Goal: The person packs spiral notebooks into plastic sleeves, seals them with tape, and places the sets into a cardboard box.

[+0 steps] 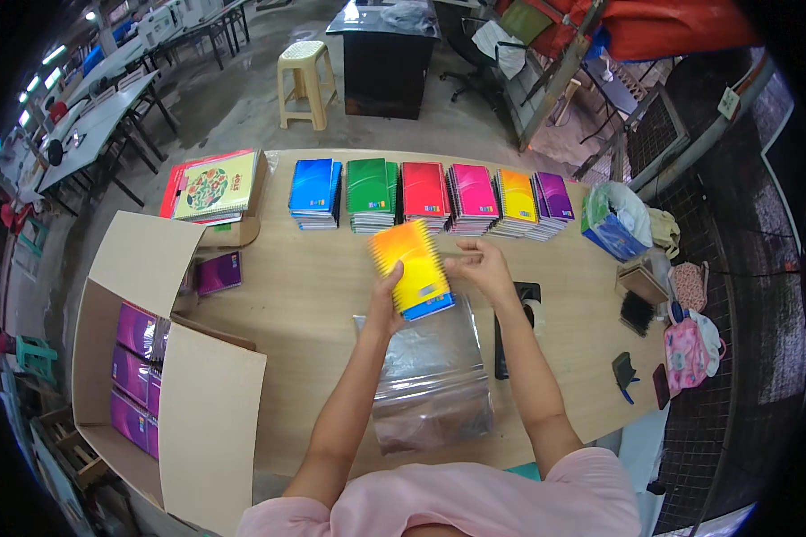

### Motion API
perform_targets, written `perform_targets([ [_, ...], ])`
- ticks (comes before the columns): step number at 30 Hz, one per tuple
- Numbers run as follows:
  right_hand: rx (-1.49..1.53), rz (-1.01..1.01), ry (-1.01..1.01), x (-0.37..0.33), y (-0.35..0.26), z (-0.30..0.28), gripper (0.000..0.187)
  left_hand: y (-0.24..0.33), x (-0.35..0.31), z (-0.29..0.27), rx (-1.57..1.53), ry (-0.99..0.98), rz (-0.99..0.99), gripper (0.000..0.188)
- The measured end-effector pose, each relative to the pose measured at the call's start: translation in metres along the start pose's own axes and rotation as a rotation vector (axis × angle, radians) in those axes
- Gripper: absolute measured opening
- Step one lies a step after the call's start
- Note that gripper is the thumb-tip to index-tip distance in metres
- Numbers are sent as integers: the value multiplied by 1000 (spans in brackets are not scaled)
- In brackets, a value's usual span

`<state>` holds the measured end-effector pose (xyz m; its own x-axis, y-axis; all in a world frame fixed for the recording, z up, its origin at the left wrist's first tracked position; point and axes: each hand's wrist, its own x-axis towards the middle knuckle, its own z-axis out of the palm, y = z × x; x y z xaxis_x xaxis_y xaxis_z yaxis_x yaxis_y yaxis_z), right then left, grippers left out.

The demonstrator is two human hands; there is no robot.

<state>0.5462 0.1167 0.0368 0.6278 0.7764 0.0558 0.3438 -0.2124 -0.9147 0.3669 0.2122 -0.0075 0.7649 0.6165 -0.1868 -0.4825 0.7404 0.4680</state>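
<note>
My left hand (386,302) grips a spiral notebook with a yellow-orange cover (410,264) by its left edge, thumb on top. A blue notebook (430,308) shows beneath it at the lower end. Just right of the spiral, my right hand (482,268) is raised with fingers bent and apart, holding nothing visible. Below the hands lie clear plastic bags (434,371). Across the far side stand notebook stacks: blue (313,186), green (370,186), red (424,188), pink (473,190), yellow (516,194) and purple (555,197).
An open carton (210,421) at left contains wrapped purple notebooks (134,371). A purple notebook (218,273) lies beside it, with larger books (210,192) behind. Right of the bags is a long black object (501,349). A brush (637,313) and pink bag (687,353) sit far right.
</note>
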Motion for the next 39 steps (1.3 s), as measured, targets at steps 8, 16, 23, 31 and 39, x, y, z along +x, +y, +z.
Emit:
perform_targets([
  [8,-549,-664,16,85,-41,125,37,18,-33,-70,-5,146,61,47],
  [16,-698,-592,-83,105,-49,169,38,46,-40,-81,163,271,143,48],
  [23,373,-349,-328,57,-72,70,22,44,-43,-88,151,193,52,49],
  [31,211,-451,-663,30,-27,58,19,17,-49,-82,-106,-111,-433,41],
  [39,-743,-61,230,130,-20,63,41,-1,-41,-71,82,70,-308,37],
])
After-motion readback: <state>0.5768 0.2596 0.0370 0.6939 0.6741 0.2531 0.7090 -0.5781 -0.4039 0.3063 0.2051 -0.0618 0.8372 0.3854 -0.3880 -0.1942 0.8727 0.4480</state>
